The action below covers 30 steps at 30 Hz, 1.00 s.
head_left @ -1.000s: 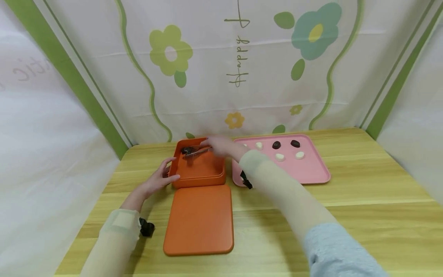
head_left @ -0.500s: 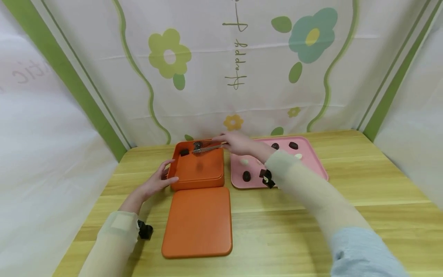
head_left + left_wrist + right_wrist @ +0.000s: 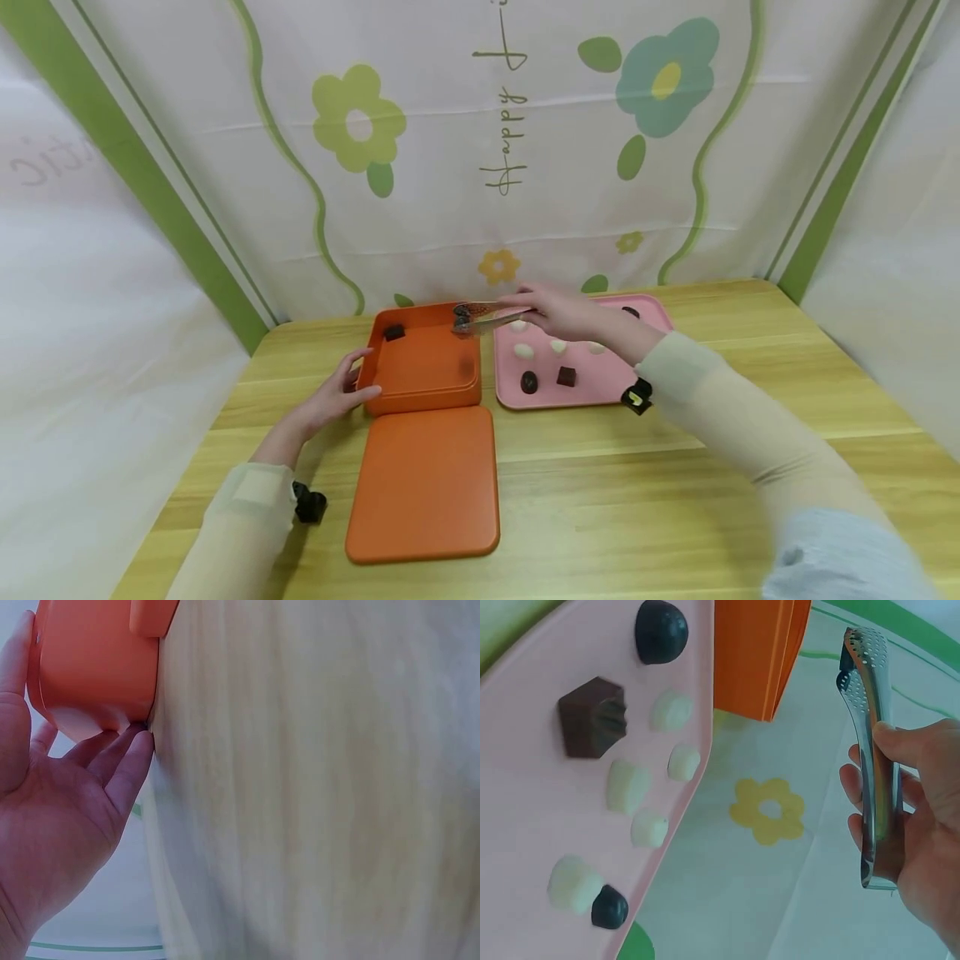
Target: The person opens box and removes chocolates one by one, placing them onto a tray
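My right hand (image 3: 558, 312) holds metal serving tongs (image 3: 874, 765), thumb on one side and fingers on the other. Their perforated tips stand slightly apart over the right side of an orange box (image 3: 423, 400), and no piece shows between them in the right wrist view. One dark square chocolate (image 3: 393, 332) lies in the box's back left corner. My left hand (image 3: 335, 398) rests at the box's front left corner, thumb near the front rim and fingers stretched along the outer wall. In the left wrist view its fingertips touch the box (image 3: 97, 671) low on its side.
A pink tray (image 3: 540, 400) right of the box bears several white pieces (image 3: 523, 351), a dark oval chocolate (image 3: 529, 382) and a dark square one (image 3: 567, 377). My right forearm covers part of it. An orange lid (image 3: 423, 483) lies in front of the box. A printed curtain (image 3: 420, 225) hangs behind.
My right hand has drawn back to the right with the tongs, away from the dark chocolate, which stays in the box's corner. My left hand keeps its place at the box.
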Tool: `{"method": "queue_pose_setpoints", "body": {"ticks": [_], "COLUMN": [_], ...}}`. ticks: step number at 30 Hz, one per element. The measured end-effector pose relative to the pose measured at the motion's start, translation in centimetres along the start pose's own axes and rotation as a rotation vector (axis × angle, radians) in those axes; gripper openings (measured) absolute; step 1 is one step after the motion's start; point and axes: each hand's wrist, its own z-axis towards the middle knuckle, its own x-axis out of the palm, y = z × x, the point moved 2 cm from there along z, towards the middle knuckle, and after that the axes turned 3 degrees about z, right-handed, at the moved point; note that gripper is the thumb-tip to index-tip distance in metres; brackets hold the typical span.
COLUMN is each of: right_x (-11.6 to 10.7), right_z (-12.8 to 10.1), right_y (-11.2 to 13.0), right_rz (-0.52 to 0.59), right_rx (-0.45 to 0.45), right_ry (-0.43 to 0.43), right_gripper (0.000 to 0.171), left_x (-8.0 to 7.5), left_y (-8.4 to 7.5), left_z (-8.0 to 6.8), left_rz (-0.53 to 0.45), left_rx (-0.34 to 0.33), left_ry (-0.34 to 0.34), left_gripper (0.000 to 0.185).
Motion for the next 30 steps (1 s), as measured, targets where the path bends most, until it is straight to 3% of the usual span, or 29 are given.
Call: {"method": "queue_pose_setpoints", "body": {"ticks": [7, 19, 30], "right_x": [-1.0, -1.7, -3.4], "right_z": [-3.8, -10.2, -14.4], "right_y": [-0.6, -2.3, -3.4], "right_rz": [-0.137, -0.17, -0.225], "right_rx": [0.016, 0.026, 0.128], "right_ry": [-0.059, -0.136, -0.153], "right_gripper": [0.042, 0.041, 0.046], "left_x": [0.0, 0.1, 0.0], "left_y": [0.3, 0.3, 0.2], "left_z": [0.1, 0.0, 0.1], "left_rz": [-0.023, -0.021, -0.016], "left_rx": [-0.019, -0.015, -0.016], "left_ry": [-0.008, -0.009, -0.005], "left_gripper": [0.076, 0.076, 0.076]}}
